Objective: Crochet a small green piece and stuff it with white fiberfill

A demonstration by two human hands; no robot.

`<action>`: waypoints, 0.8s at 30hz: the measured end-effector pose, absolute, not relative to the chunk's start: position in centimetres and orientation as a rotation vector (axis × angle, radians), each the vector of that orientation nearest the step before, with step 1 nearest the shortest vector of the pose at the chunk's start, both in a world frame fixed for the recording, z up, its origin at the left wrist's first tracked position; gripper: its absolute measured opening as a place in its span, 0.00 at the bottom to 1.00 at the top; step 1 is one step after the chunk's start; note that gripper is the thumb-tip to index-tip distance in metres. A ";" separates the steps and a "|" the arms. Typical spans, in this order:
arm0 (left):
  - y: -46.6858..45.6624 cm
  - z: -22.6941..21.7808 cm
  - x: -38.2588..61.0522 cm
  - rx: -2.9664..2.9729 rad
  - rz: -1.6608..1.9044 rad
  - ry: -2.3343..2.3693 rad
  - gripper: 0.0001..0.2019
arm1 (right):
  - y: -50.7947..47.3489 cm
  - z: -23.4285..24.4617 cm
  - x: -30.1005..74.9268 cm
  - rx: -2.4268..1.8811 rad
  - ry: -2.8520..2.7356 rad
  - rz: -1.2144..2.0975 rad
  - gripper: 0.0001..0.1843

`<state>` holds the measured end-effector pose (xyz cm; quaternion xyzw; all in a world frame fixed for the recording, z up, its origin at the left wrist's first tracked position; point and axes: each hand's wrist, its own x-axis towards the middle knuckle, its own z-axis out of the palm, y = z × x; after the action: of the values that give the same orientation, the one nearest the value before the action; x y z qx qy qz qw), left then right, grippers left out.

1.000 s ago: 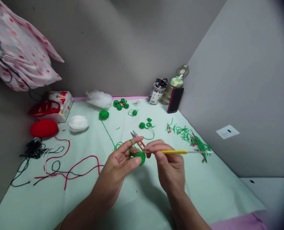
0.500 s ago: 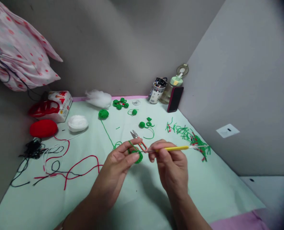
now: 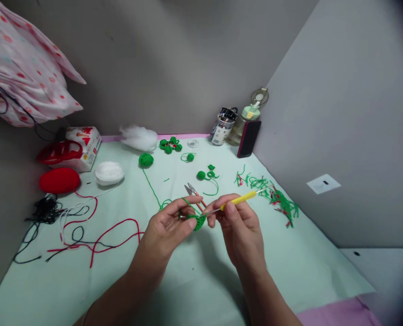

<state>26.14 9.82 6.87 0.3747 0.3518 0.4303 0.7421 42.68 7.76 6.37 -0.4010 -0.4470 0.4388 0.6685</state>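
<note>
We've the green ball (image 3: 146, 160) on the table (image 3: 174, 290), then our left hand (image 3: 165, 231) pinching the green piece (image 3: 199, 223), held up near the scissors (image 3: 192, 190). Across from it, our right hand (image 3: 241, 222) pinches the yellow hook (image 3: 242, 198), its tip at the piece.

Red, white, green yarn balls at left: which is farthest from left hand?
The red yarn ball, leftmost, just behind the black tangle; the white yarn ball and green yarn ball both lie nearer the left hand.

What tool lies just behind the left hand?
Behind the left hand, scissors show their blades and some orange handle. The hand covers part of the handle; what else it hides cannot be seen.
</note>
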 end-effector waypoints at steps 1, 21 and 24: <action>9.8 6.9 26.1 0.833 0.949 0.789 0.14 | 7.6 6.4 42.7 -0.918 -1.039 0.956 0.12; 9.6 7.2 26.4 0.698 0.935 0.682 0.20 | 7.4 5.8 42.2 -0.873 -1.240 0.753 0.09; 9.3 6.9 26.7 0.704 0.944 0.698 0.22 | 6.9 5.3 41.8 -0.946 -1.380 0.558 0.13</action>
<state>26.66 9.30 6.85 0.3252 0.3224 0.4360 0.7747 41.81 6.92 5.29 -0.4141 -0.6040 0.2441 0.6357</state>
